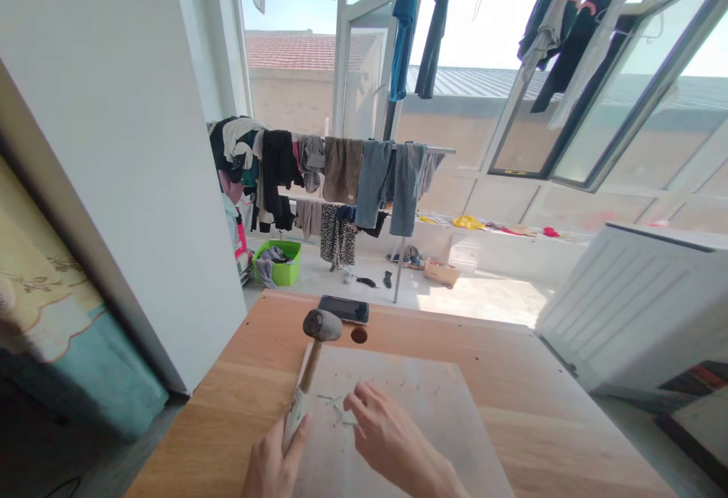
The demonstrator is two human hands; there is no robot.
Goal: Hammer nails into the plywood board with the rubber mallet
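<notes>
A person's left hand (274, 461) grips the handle of a hammer (311, 365), its head raised over the near-left part of a grey board (424, 415) on a wooden table (512, 369). The right hand (387, 437) reaches, fingers bent, to loose nails (339, 408) on the board; whether it pinches one cannot be told. A phone (343, 308) lies just beyond, and a laundry rack (364, 180) stands far off.
</notes>
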